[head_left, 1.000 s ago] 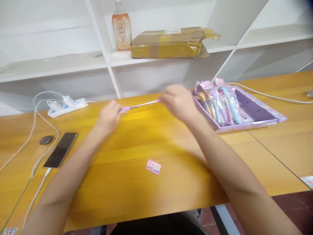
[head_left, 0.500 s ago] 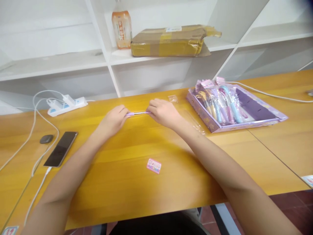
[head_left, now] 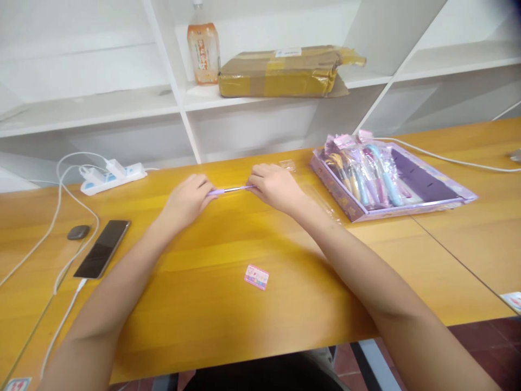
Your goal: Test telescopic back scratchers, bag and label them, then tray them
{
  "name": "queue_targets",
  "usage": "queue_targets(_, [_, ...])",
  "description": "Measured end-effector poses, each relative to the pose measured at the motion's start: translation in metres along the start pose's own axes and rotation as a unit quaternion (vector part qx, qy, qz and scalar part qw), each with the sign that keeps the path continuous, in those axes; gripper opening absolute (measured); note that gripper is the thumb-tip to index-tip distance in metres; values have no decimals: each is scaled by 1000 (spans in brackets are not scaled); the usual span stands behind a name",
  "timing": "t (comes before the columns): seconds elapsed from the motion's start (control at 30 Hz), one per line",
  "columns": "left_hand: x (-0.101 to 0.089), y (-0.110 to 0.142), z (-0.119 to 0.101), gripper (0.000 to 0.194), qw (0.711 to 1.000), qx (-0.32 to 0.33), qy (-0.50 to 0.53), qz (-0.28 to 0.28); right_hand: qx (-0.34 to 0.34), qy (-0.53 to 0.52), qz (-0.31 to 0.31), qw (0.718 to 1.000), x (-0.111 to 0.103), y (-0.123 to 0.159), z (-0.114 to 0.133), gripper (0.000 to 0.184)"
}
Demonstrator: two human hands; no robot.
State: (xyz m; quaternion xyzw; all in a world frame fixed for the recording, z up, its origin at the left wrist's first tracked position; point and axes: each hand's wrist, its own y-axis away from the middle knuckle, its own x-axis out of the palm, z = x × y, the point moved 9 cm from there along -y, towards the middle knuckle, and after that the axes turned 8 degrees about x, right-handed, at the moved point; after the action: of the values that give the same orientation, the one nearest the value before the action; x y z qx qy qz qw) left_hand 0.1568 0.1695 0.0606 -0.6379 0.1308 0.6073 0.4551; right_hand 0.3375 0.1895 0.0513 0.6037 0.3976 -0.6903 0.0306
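Note:
A slim lilac stick with a silver middle section is stretched level between my two hands, just above the table. My left hand is closed round its lilac left end. The fingers of my right hand pinch the other end, where a bit of lilac shows; the tip is hidden inside that hand. What kind of tool it is cannot be made out. Below the hands a small pink printed card lies flat on the wooden table. Beside my right forearm lies a clear plastic wrapper.
To the right stands a purple tray with several wrapped pastel-handled items. On the left are a phone with a charging cable, a dark small case and a power strip. A shelf behind bears a bottle and a taped carton.
Both hands keep their hold on the stick. My right hand has shifted very slightly to the right, and slightly more of the stick shows between the hands. The view has moved a little.

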Motion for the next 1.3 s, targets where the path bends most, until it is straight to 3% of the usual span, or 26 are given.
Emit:
queue_targets(0.43, [2, -1, 7, 40, 998, 8, -55, 16, 5, 4, -5, 1000, -4, -2, -1, 21])
queue_targets(0.7, [-5, 1, 18, 37, 997, -4, -79, -6, 19, 14, -21, 999, -14, -6, -8, 24])
queue_targets(0.8, [-12, 7, 43, 32, 994, -29, -104, -5, 55, 37, -38, 997, -22, -7, -38, 26])
queue_targets(0.9, [-30, 24, 86, 26, 985, -88, -147, -6, 119, 85, -59, 987, -37, 1, -92, 27])
queue_targets(1.0, [-59, 53, 134, 30, 968, -154, -196, -20, 180, 116, -80, 974, -56, 21, -155, 28])
queue_targets(1.1, [-94, 89, 176, 41, 936, -248, -237, -82, 242, 151, -107, 953, -77, 47, -210, 24])
queue_targets(1.2, [-108, 109, 194, 48, 913, -291, -260, -115, 294, 191, -146, 925, -92, 68, -245, 12])
queue_targets(1.3, [-104, 108, 193, 51, 920, -281, -254, -98, 296, 198, -162, 920, -97, 75, -253, 11])
